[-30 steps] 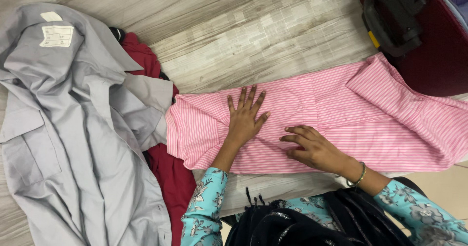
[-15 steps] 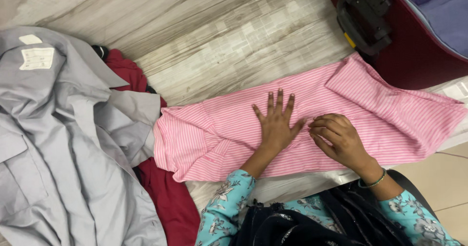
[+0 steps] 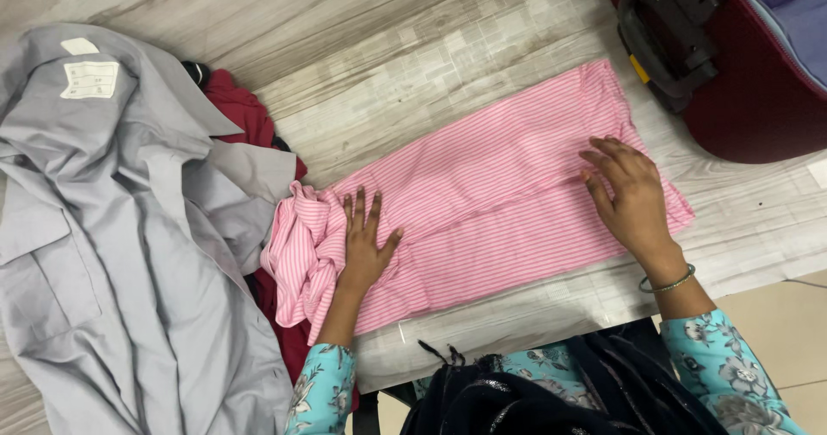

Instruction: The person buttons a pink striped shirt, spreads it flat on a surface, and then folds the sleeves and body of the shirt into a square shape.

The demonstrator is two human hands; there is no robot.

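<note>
1. Head view: a pink striped garment (image 3: 491, 202) lies spread on the pale wood-grain floor (image 3: 413, 47), folded into a long band that runs from lower left to upper right.
2. Head view: the left hand (image 3: 363, 247) presses flat on the garment's left part, fingers straight and slightly spread, thumb out to the side, gripping nothing. Just left of it the cloth bunches into a crumpled heap.
3. Head view: the right hand (image 3: 633, 194) lies palm down on the garment's right end, fingers stretched out and close together, holding nothing. A thin bangle (image 3: 668, 282) circles that wrist.
4. Head view: a grey shirt (image 3: 112, 228) sprawls at the left, touching the pink heap, with a dark red cloth (image 3: 245, 112) partly under both.
5. Head view: a dark red suitcase (image 3: 741, 99) with a black handle sits at the upper right, near the garment's far end.
</note>
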